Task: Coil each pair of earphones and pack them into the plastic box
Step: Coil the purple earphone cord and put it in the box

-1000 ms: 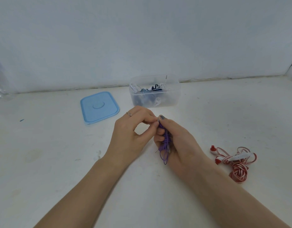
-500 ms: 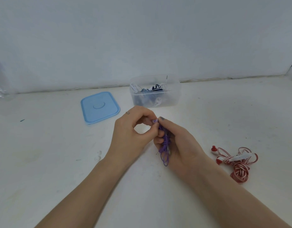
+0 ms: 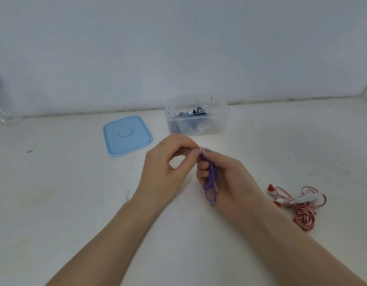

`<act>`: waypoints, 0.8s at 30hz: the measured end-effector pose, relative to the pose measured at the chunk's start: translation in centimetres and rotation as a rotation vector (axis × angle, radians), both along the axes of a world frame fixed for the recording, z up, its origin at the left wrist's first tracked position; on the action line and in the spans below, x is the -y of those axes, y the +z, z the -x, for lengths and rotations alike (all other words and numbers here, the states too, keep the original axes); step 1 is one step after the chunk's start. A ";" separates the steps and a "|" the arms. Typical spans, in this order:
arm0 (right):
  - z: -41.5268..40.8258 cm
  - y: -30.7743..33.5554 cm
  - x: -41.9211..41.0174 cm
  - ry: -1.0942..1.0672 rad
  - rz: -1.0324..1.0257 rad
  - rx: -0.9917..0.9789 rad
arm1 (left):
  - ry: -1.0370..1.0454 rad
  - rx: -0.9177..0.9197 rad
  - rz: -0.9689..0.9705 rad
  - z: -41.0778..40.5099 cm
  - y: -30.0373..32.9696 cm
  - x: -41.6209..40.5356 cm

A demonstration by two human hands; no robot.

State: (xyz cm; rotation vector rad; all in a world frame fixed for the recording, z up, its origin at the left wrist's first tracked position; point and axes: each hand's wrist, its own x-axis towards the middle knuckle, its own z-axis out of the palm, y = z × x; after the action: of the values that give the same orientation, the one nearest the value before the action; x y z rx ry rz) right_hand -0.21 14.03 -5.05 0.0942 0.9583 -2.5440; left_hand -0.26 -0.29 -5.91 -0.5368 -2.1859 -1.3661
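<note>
From the head camera, which looks down at a white table (image 3: 54, 203), two bare hands meet in the middle, close together and almost touching. The right hand (image 3: 230, 180) has its fingers curled round a bunch of purple earphones (image 3: 211, 178), so the loops hang down out of the fist, with a small metal plug poking out at the side. The left hand (image 3: 170, 164) pinches the top end of the purple cord between thumb and fingertip, right by the right thumb. It looks like the person is winding or tucking in the last bit of cord, so this pair is nearly coiled but not packed yet. Behind the hands, near the wall, sits the clear plastic box (image 3: 197, 129). It is open and already has some earphones inside, white ones and dark ones, so part of the job is done. Its blue lid (image 3: 127, 137) lies flat on the table to the left of the box. To the right of the hands, well apart from the box, lies a pair of red and white earphones (image 3: 298, 205) in a loose messy heap. Those look like they need coiling and packing after the purple pair goes in.
</note>
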 end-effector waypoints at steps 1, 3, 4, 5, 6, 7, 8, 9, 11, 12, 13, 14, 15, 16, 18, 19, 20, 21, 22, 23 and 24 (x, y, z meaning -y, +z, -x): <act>0.0 -0.1 0.0 -0.006 -0.013 -0.009 | 0.005 -0.008 0.009 0.0 0.0 0.0; 0.0 -0.3 0.1 -0.017 -0.037 -0.024 | 0.018 -0.044 0.034 0.1 -0.1 0.1; 0.0 -0.3 0.1 -0.022 -0.046 -0.029 | 0.023 -0.066 0.050 0.1 -0.1 0.1; 0.1 -0.4 0.1 -0.026 -0.053 -0.034 | 0.025 -0.089 0.068 0.2 -0.1 0.1; 0.1 -0.4 0.1 -0.027 -0.060 -0.039 | 0.025 -0.108 0.085 0.2 -0.1 0.1; 0.0 -0.3 0.1 -0.026 -0.067 -0.041 | 0.027 -0.127 0.102 0.3 -0.1 0.1; 0.0 -0.3 0.2 -0.027 -0.073 -0.040 | 0.033 -0.146 0.122 0.2 0.0 0.1; 0.0 -0.3 0.2 -0.030 -0.077 -0.038 | 0.044 -0.168 0.142 0.2 0.0 0.1; -0.1 -0.2 0.2 -0.030 -0.080 -0.032 | 0.073 -0.199 0.172 0.2 0.1 0.2; -0.1 -0.2 0.2 -0.028 -0.075 -0.030 | 0.085 -0.203 0.181 0.2 0.1 0.1; -0.1 -0.1 0.2 -0.026 -0.068 -0.031 | 0.093 -0.204 0.189 0.2 0.1 0.1; -0.1 0.0 0.3 -0.025 -0.064 -0.032 | 0.096 -0.204 0.197 0.2 0.1 0.1; -0.2 0.1 0.3 -0.023 -0.067 -0.033 | 0.097 -0.203 0.202 0.2 0.1 0.1; -0.2 0.2 0.3 -0.022 -0.075 -0.033 | 0.098 -0.198 0.201 0.2 0.1 0.1; -0.3 0.4 0.3 -0.017 -0.098 -0.029 | 0.094 -0.163 0.171 0.2 0.0 0.2; -0.3 0.4 0.2 -0.012 -0.107 -0.027 | 0.082 -0.133 0.143 0.2 0.0 0.2; -0.4 0.5 0.2 -0.005 -0.112 -0.027 | 0.060 -0.097 0.108 0.2 -0.1 0.3; -0.5 0.5 0.1 0.003 -0.114 -0.027 | 0.031 -0.057 0.070 0.2 -0.1 0.4; -0.5 0.6 0.1 0.009 -0.112 -0.027 | 0.004 -0.022 0.036 0.1 -0.1 0.5; -0.5 0.6 0.1 0.014 -0.106 -0.024 | -0.016 0.003 0.013 0.1 0.0 0.5; -0.5 0.7 0.0 0.020 -0.101 -0.024 | -0.028 0.016 -0.002 0.1 0.0 0.5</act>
State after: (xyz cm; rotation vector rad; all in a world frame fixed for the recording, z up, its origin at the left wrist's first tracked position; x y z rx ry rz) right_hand 0.32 14.00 -4.39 0.0827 1.0915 -2.4833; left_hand -0.40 -0.83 -5.88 -0.5596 -2.1973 -1.3913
